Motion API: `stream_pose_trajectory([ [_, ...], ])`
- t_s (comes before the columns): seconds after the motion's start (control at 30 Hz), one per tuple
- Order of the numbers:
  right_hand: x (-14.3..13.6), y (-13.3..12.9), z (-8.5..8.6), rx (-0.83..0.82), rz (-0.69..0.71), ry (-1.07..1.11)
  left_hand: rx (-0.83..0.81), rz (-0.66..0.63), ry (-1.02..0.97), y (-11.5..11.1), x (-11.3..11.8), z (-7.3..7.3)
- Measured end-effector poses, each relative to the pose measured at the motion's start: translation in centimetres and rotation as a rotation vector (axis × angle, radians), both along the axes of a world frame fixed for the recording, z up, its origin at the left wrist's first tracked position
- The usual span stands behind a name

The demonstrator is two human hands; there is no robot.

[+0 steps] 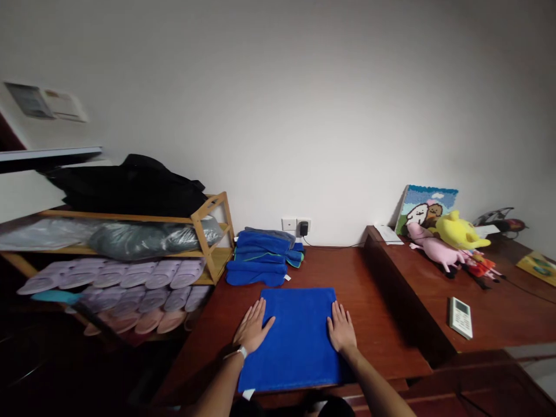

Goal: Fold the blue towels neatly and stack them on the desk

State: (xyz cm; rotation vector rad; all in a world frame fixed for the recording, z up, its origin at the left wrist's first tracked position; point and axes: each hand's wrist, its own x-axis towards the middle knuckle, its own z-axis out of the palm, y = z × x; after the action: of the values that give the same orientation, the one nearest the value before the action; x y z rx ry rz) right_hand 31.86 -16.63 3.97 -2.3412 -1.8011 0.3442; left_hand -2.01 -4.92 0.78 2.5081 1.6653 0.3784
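A blue towel (297, 341) lies spread flat on the reddish-brown wooden table (334, 266), with a small white tag at its near left corner. My left hand (253, 327) rests flat over its left edge, fingers stretched out and thumb on the cloth. On the opposite edge, my right hand (341, 327) lies flat with its fingers pointing away from me. Neither hand grips anything. Behind the spread towel sits a stack of folded blue towels (260, 258), with a grey one on top.
Left of the table stands a wooden rack (212, 231) with several slippers (139, 275) and a black bag (134, 188). A wall socket holds a black plug (304, 228). On the higher surface at right are plush toys (438, 249) and a white remote (460, 317).
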Motion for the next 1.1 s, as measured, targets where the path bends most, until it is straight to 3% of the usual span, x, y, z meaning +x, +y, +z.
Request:
stream_pose_trajectory([
  [0.23,0.0,-0.3,1.1,0.016,-0.010,0.055,-0.164,0.040,0.042,1.3,-0.1,1.9],
  [0.3,0.1,-0.2,1.0,0.020,-0.009,0.068,-0.121,0.090,0.029,1.2,1.1,2.6],
  [0.4,0.1,-0.2,0.8,0.021,-0.016,0.078,-0.007,0.021,0.001,-0.6,5.9,3.2],
  [0.57,0.4,-0.2,0.3,0.002,0.017,0.051,-0.016,-0.353,0.012,-6.2,18.0,1.8],
  [0.63,0.5,-0.2,0.0,-0.008,0.041,0.034,-0.036,-0.352,0.000,-7.8,21.1,1.0],
  [0.7,0.6,-0.2,-0.3,-0.010,0.049,0.030,-0.044,-0.333,-0.010,-8.5,22.2,0.5],
  [0.87,0.6,-0.1,-0.4,0.022,0.026,0.052,-0.020,-0.360,-0.008,-7.6,19.4,0.0],
  [1.1,0.2,-0.3,0.2,0.018,-0.005,0.072,0.013,-0.178,0.013,-6.2,10.9,0.0],
])
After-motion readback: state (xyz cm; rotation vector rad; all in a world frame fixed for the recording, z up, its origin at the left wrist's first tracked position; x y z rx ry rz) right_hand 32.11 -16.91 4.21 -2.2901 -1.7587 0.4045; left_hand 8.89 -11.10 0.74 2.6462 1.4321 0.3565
